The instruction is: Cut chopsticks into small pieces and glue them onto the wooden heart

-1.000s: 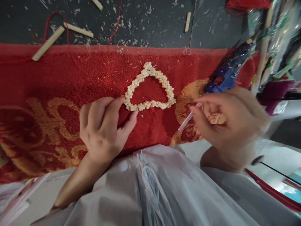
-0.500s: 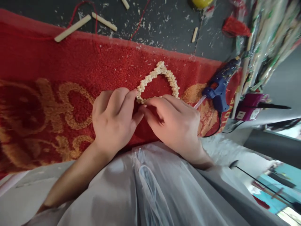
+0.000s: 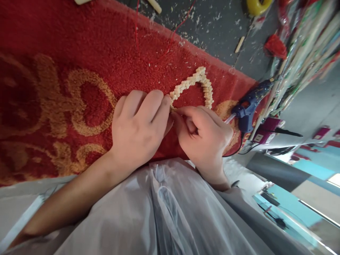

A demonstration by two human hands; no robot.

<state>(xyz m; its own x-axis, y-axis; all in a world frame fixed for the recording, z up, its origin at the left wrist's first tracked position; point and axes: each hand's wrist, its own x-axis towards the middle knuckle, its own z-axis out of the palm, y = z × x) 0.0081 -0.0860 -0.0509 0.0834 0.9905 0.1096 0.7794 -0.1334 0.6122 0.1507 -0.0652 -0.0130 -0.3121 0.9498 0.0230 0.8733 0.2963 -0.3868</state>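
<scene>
A cream beaded heart-shaped frame (image 3: 198,82) lies on a red towel with gold patterns (image 3: 66,71). My left hand (image 3: 139,125) presses its fingertips on the frame's left corner. Pinched fingers of my right hand (image 3: 204,136) hold the frame's lower edge, which both hands cover. Just right of my right hand lies a blue glue gun (image 3: 248,106) with a clear glue stick at its back.
A dark floor (image 3: 217,28) strewn with white crumbs lies beyond the towel, with cream sticks, red thread and a yellow tape roll (image 3: 256,5). Bundles of wrapped sticks (image 3: 305,42) and a purple container (image 3: 268,129) stand at right. Grey cloth (image 3: 164,212) covers my lap.
My right hand came from beside the glue gun to the frame and now pinches its lower edge. My left hand moved onto the frame's left corner. The view tilted and shifted.
</scene>
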